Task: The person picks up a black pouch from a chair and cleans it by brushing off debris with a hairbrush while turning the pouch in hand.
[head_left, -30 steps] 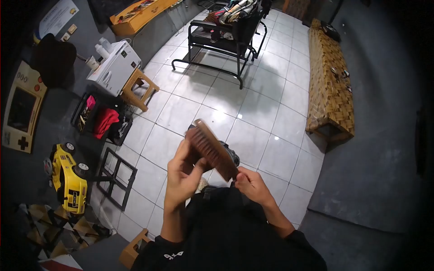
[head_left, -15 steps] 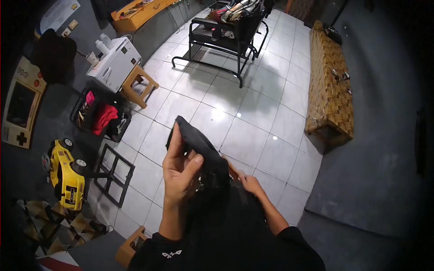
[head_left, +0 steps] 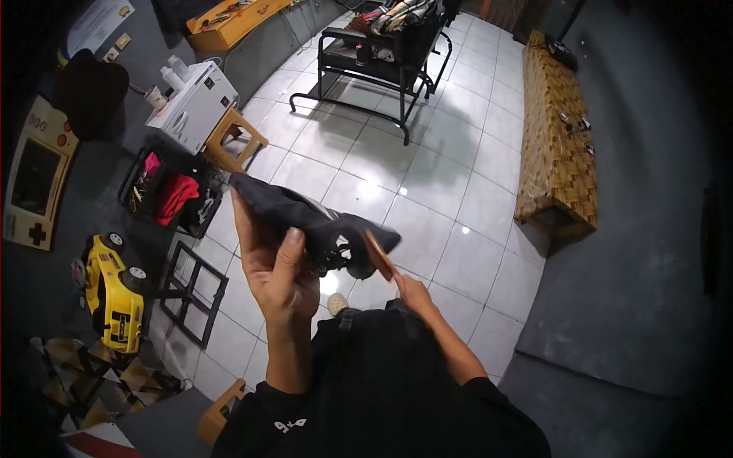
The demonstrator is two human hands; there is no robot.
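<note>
A dark cloth item (head_left: 286,204), which looks like a cap with white marks on its side, is tilted in front of my body. My left hand (head_left: 279,278) holds it from the left, thumb on the near side and fingers mostly behind the cloth. In my right hand (head_left: 414,295) is the handle of a wooden brush (head_left: 381,256), seen nearly edge-on. The brush head is against or very close to the right part of the cap; its bristles are hard to make out.
A black metal chair (head_left: 359,70) piled with cloth stands ahead on the tiled floor (head_left: 427,183). At the right is a woven bench (head_left: 557,145). On the left are a white cabinet (head_left: 195,111), a wooden stool (head_left: 233,145), a black crate (head_left: 145,191) and a yellow toy car (head_left: 114,301).
The cap has moved left and up with my left hand and turned, showing its white marks. The brush, earlier broad side in view, is now edge-on at the cap's right part.
</note>
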